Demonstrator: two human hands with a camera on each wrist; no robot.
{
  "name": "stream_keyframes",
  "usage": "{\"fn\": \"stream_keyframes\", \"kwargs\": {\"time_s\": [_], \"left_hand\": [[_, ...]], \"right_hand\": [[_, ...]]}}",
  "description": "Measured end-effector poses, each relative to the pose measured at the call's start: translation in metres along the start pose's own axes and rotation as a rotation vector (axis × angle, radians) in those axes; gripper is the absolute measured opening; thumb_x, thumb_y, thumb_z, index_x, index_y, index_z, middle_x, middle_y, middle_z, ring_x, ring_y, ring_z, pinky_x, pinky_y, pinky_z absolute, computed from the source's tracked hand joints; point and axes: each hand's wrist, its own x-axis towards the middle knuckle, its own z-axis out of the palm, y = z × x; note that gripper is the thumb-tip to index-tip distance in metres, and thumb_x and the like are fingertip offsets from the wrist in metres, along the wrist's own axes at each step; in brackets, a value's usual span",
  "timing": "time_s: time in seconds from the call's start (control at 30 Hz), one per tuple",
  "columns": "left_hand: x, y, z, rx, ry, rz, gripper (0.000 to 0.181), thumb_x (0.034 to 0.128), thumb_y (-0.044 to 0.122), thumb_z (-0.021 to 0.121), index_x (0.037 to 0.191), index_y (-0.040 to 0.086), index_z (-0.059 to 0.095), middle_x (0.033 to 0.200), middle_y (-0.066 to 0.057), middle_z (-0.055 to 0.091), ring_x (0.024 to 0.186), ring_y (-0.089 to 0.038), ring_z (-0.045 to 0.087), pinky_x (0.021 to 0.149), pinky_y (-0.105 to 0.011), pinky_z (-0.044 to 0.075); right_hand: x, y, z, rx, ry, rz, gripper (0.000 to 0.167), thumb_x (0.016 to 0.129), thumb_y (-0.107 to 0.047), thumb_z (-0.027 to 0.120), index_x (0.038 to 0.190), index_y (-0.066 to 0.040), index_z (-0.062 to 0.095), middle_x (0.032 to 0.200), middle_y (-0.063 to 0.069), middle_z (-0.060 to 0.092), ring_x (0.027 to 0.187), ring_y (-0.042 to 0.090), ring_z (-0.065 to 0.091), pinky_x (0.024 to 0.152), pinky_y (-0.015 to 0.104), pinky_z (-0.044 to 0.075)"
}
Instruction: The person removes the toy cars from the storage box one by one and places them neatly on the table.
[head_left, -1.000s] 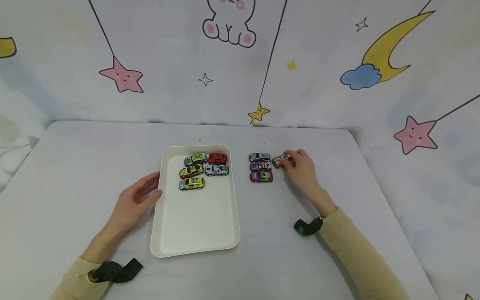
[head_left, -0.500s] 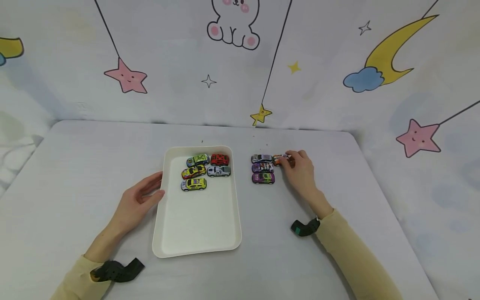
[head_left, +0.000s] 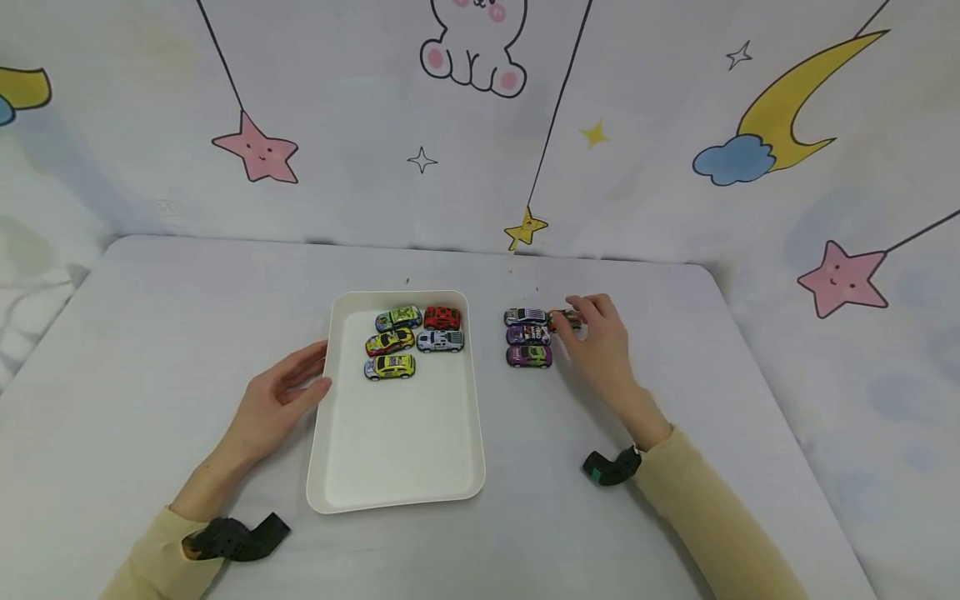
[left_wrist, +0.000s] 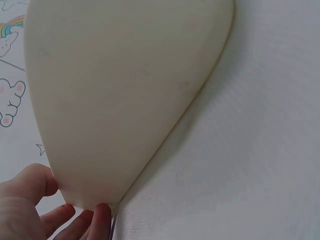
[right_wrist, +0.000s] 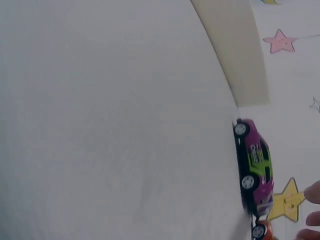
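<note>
My right hand (head_left: 603,350) is over a small orange toy car (head_left: 562,320), thumb and fingers spread apart around it. In the right wrist view, a bit of the orange car (right_wrist: 263,230) shows apart from the fingertips. Left of it, a silver toy car (head_left: 524,317), a dark purple one (head_left: 527,335) and a purple-green one (head_left: 529,357) lie in a close column. My left hand (head_left: 273,404) touches the left rim of a white tray (head_left: 397,454) with its fingers and thumb. The left wrist view shows them along the tray's side (left_wrist: 120,125).
Inside the tray's far half sit several toy cars: a green one (head_left: 399,317), a red one (head_left: 442,317), a yellow-red one (head_left: 389,341), a white-grey one (head_left: 440,341) and a yellow one (head_left: 390,367). A cartoon-printed cloth (head_left: 360,108) hangs behind the white table (head_left: 187,308).
The orange car has turned and moved left, up against the silver car. My right thumb and fingers have spread away from it. The left hand stays at the tray rim.
</note>
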Motion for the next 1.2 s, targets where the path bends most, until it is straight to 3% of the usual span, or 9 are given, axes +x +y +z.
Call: {"fn": "stream_keyframes", "kwargs": {"time_s": [0.17, 0.4, 0.63, 0.9, 1.2], "left_hand": [[0.000, 0.001, 0.000, 0.008, 0.001, -0.006, 0.050, 0.0973, 0.006, 0.064, 0.145, -0.001, 0.049, 0.142, -0.025, 0.054, 0.120, 0.012, 0.053, 0.086, -0.009, 0.053], [0.000, 0.001, -0.001, 0.009, -0.001, -0.009, 0.050, 0.0976, 0.007, 0.064, 0.145, -0.001, 0.048, 0.143, -0.025, 0.054, 0.120, 0.012, 0.053, 0.086, -0.008, 0.053], [0.000, 0.001, -0.001, 0.017, 0.001, -0.012, 0.050, 0.0979, 0.008, 0.064, 0.145, 0.000, 0.049, 0.142, -0.025, 0.054, 0.120, 0.012, 0.053, 0.087, -0.008, 0.052], [-0.001, 0.001, 0.000, 0.020, 0.001, -0.028, 0.050, 0.0980, 0.009, 0.064, 0.145, 0.001, 0.049, 0.141, -0.025, 0.055, 0.118, 0.014, 0.052, 0.086, -0.008, 0.052], [0.000, 0.001, 0.001, 0.018, -0.001, -0.029, 0.051, 0.0981, 0.010, 0.064, 0.145, 0.000, 0.048, 0.142, -0.025, 0.054, 0.118, 0.015, 0.052, 0.086, -0.008, 0.053]], "right_hand": [[0.002, -0.023, 0.006, 0.060, -0.037, -0.110, 0.029, 0.089, -0.010, 0.075, 0.113, 0.005, 0.068, 0.104, 0.020, 0.061, 0.085, 0.034, 0.064, 0.072, 0.046, 0.056], [0.009, -0.059, 0.018, 0.073, -0.204, -0.169, 0.031, 0.090, -0.016, 0.075, 0.116, -0.001, 0.069, 0.115, 0.014, 0.066, 0.106, 0.029, 0.063, 0.089, 0.044, 0.058], [0.015, -0.084, 0.036, 0.070, -0.306, -0.258, 0.031, 0.091, -0.017, 0.074, 0.117, -0.002, 0.069, 0.118, 0.011, 0.065, 0.110, 0.026, 0.062, 0.091, 0.040, 0.058], [0.015, -0.093, 0.053, 0.080, -0.330, -0.324, 0.031, 0.089, -0.014, 0.076, 0.116, -0.001, 0.069, 0.118, 0.012, 0.066, 0.109, 0.026, 0.062, 0.091, 0.040, 0.057], [0.017, -0.100, 0.059, -0.051, -0.501, -0.303, 0.037, 0.090, -0.012, 0.075, 0.125, -0.005, 0.067, 0.128, 0.009, 0.061, 0.120, 0.025, 0.055, 0.102, 0.039, 0.052]]}}
